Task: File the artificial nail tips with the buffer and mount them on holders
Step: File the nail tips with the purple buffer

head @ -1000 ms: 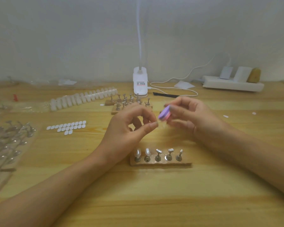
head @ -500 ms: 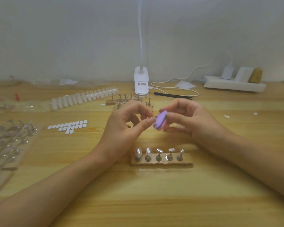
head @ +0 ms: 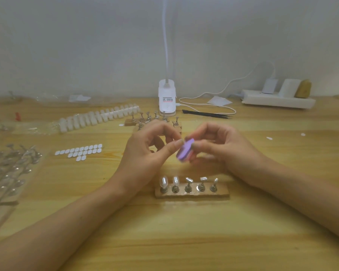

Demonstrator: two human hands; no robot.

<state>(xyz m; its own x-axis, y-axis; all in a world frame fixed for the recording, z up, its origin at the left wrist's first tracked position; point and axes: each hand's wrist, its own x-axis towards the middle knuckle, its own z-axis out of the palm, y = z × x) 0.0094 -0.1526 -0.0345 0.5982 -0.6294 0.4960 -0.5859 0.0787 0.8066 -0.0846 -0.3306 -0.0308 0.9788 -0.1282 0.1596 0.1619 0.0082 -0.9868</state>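
Lower and nearer to you than a second ago, the purple buffer [head: 185, 151] slants between both hands. Your left hand [head: 151, 153] is curled, thumb and forefinger pinched against the buffer's upper end; whether they hold a nail tip cannot be told. Your right hand [head: 221, 149] grips the buffer above the counter [head: 184, 241], behind the wooden holder stand [head: 192, 194], whose two leftmost holders carry nail tips [head: 163, 181]. The lamp base [head: 167, 98] label is too blurred to read.

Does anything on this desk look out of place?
Only slightly: two small white bits lie loose on the table's right side, far from the neat rows of white pads at left. Nothing looks spilled or broken.
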